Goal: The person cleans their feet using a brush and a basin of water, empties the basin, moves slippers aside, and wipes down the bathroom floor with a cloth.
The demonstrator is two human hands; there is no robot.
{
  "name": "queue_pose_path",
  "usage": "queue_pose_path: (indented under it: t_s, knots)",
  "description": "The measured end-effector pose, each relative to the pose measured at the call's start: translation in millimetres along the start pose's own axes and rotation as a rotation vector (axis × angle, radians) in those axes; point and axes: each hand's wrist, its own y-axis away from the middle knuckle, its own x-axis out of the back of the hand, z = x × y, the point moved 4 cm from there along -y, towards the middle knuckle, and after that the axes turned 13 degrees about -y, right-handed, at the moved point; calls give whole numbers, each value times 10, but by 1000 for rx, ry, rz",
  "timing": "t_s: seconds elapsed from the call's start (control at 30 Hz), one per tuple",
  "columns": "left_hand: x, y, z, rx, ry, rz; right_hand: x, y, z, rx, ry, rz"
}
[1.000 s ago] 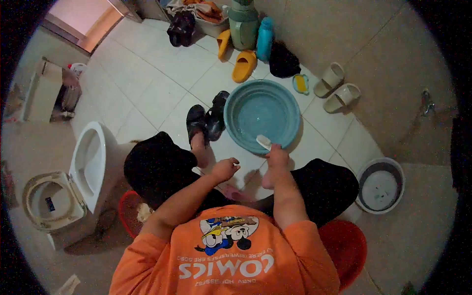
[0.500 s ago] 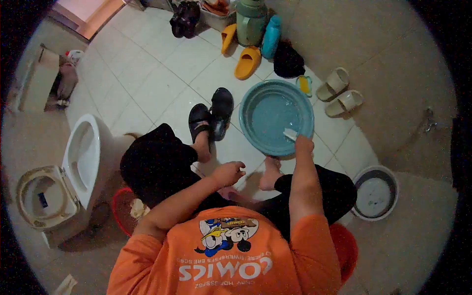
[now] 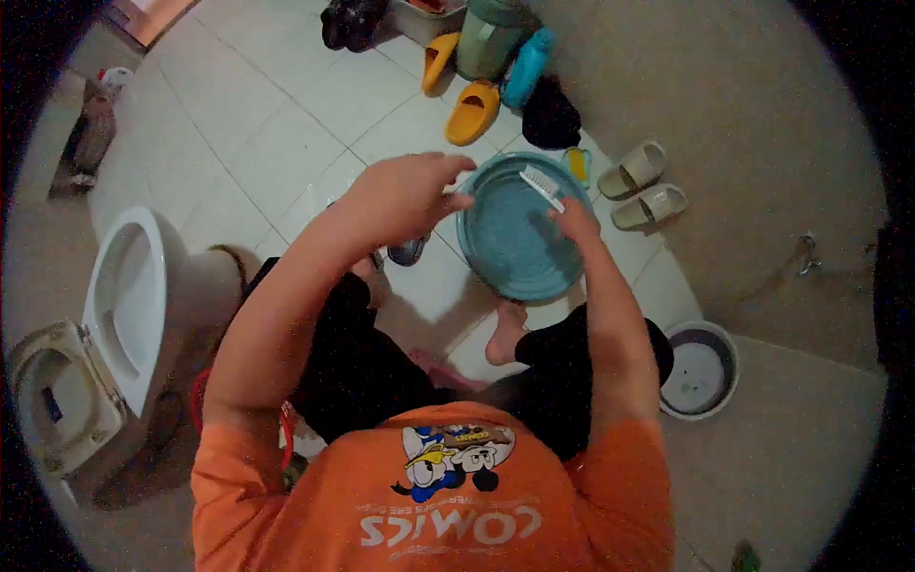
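My right hand (image 3: pixel 578 221) grips a white scrub brush (image 3: pixel 543 187) by its handle, with the bristle end over the blue basin (image 3: pixel 469 250). Water appears to lie in the basin. My left hand (image 3: pixel 410 195) is raised just left of the basin's rim, fingers apart and nothing between them. Below that hand, a dark shoe (image 3: pixel 408 251) on the floor is partly covered by my arm. My bare foot (image 3: pixel 506 334) rests close to the basin's near edge.
Yellow slippers (image 3: pixel 472 112), a green jug (image 3: pixel 488 48) and a blue bottle (image 3: pixel 527 69) stand beyond the basin. Beige slippers (image 3: pixel 648 206) lie to its right, above a grey-white basin (image 3: pixel 732 367). On the left are a white toilet (image 3: pixel 157 286) and a red basin (image 3: pixel 286 434).
My left hand has moved forward from my lap to beside the basin, its fingers now spread. My right hand has lifted the brush away from the basin's near right side. The view has shifted slightly.
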Motion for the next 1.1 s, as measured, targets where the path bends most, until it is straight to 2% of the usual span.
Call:
queue_pose_path:
  t_s: [0.03,0.07,0.13,0.2,0.27,0.33,0.47,0.57,0.67,0.83,0.9,1.0,1.1]
  knots:
    - [9,-50,-104,27,149,67,98,-13,-98,-5,13,-4]
    - [19,-79,-190,27,163,68,232,-21,-233,81,118,58]
    - [-99,-49,-334,116,-245,-179,410,-31,-393,179,231,112]
    - [-138,44,-657,116,-282,-198,621,-45,-677,245,246,66]
    - [-110,78,-1011,204,-126,-15,840,53,-1018,247,279,71]
    - [1,142,-1237,293,11,11,873,18,-1165,243,320,69]
    - [1,288,-1585,348,121,256,878,-4,-1526,301,286,-15]
    - [-73,458,-1645,400,185,250,803,161,-1855,415,363,24]
    - [-97,488,-1740,402,200,210,793,317,-2102,347,365,-18]
    - [-203,637,-2007,455,151,202,591,259,-2459,424,447,-42]
    - [-214,651,-2075,484,169,125,540,250,-2576,435,440,-32]
    - [-161,706,-1964,475,176,127,523,462,-2683,478,410,-27]
    - [-100,683,-1859,480,180,113,520,539,-2711,424,358,1]
